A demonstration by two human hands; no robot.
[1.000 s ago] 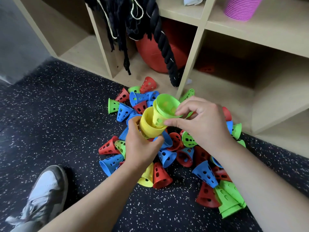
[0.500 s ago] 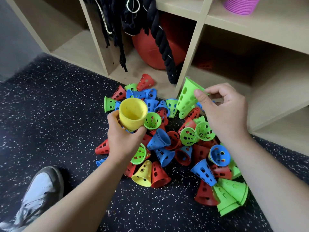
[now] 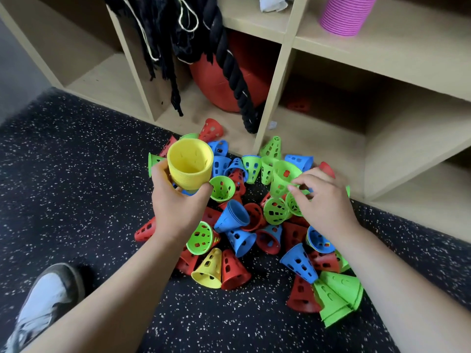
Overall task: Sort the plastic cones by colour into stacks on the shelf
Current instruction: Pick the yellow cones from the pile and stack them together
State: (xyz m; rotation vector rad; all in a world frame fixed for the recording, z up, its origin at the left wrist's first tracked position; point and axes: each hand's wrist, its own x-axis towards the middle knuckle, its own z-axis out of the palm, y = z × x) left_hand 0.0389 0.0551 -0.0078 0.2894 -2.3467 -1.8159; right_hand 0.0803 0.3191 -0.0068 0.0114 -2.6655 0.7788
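A heap of perforated plastic cones [image 3: 237, 225] in red, blue, green and yellow lies on the dark speckled floor in front of the wooden shelf [image 3: 275, 80]. My left hand [image 3: 178, 207] grips a stack of yellow cones [image 3: 190, 163], mouth up, above the heap's left side. My right hand [image 3: 323, 200] pinches the rim of a green cone [image 3: 283, 178] low over the heap's right side. A stack of green cones [image 3: 336, 294] lies on its side at the heap's lower right. One lone yellow cone [image 3: 209, 268] lies at the front.
A stack of purple cones [image 3: 346, 14] stands on the upper shelf at right. A red ball [image 3: 224, 80] and a thick black rope [image 3: 229, 62] fill the middle compartment. A shoe [image 3: 48, 294] is at the lower left on the floor.
My right hand has come down from beside the shelf post to the heap with the green cone. My left hand has lifted the yellow stack slightly and tipped its mouth upward.
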